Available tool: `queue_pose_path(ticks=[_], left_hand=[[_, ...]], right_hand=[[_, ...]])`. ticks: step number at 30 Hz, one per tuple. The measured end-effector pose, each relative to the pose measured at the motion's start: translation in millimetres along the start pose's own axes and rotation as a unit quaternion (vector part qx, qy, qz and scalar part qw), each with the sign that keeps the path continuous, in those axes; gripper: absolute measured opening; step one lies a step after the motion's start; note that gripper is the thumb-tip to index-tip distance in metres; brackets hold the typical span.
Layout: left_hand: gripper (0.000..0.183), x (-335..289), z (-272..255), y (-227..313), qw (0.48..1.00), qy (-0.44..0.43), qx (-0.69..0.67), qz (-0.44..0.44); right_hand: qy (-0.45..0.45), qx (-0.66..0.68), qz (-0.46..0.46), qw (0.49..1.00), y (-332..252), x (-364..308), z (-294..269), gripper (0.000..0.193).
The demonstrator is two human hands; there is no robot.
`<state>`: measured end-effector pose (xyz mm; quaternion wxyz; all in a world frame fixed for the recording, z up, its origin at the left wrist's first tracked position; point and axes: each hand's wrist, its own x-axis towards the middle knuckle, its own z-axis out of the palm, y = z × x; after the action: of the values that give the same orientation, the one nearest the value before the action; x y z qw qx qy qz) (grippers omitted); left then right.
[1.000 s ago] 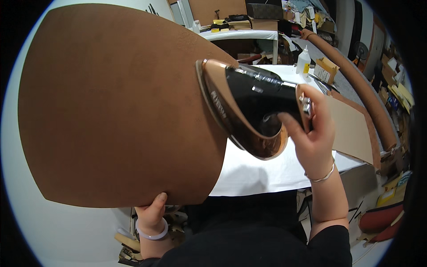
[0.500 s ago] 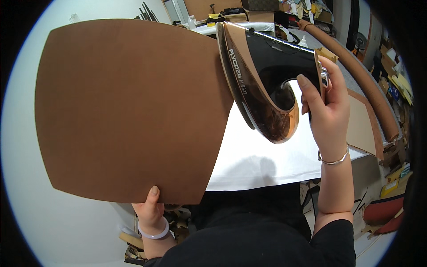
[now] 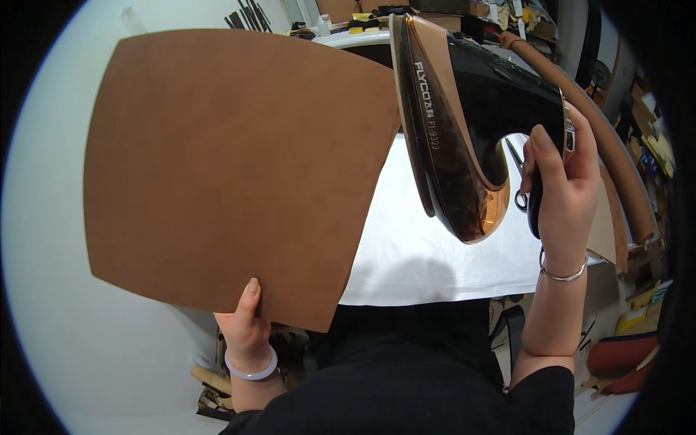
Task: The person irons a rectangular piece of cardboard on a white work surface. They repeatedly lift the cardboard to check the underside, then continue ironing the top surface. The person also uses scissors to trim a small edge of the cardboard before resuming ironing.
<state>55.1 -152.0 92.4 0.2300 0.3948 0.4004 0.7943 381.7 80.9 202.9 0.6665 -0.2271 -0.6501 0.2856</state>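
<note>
A large brown panel that looks like leather [image 3: 232, 167] fills the left and middle of the picture, held up and slightly tilted. My left hand [image 3: 248, 330] grips its lower edge, thumb on the near face and fingers hidden behind. In my right hand [image 3: 565, 170] is a black and copper clothes iron [image 3: 500, 94], fingers wrapped round its handle. The iron stands on edge, its soleplate turned left toward the panel's right edge. Whether the two touch, I cannot tell.
Under the iron lies a white cloth-covered table [image 3: 406, 268], with scissors [image 3: 520, 199] partly hidden behind the handle. A long brown roll [image 3: 602, 138] curves along the right. Flat tan sheets [image 3: 605, 228] lie beside my right wrist. Red material [image 3: 622, 359] is at lower right.
The iron and my right hand have moved to the right. The panel has shifted right and tilted, its lower left corner rising. The scissors have come into sight.
</note>
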Motion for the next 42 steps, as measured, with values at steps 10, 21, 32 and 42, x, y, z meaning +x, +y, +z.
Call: queue_pose_path(ticks=[10, 21, 32, 42], left_hand=[[0.045, -17.4, 5.6, 0.9, 0.984, -0.029, 0.154, 0.087], [0.054, -12.3, 12.4, 3.3, 0.981, -0.094, 0.144, 0.092], [0.061, -2.8, -4.8, 7.2, 0.986, -0.069, 0.115, 0.096], [0.065, -27.0, -13.0, 23.7, 0.980, -0.150, 0.121, 0.058]], right_hand=[[-0.060, -0.064, -0.063, 0.994, 1.2, -2.6, 15.2, 0.047], [-0.107, -0.049, -0.019, 0.993, 0.8, -13.7, 32.4, 0.046], [-0.171, 0.029, 0.044, 0.984, -1.8, -31.1, 46.6, 0.049], [-0.089, 0.048, 0.120, 0.988, 20.3, -5.4, 52.5, 0.046]])
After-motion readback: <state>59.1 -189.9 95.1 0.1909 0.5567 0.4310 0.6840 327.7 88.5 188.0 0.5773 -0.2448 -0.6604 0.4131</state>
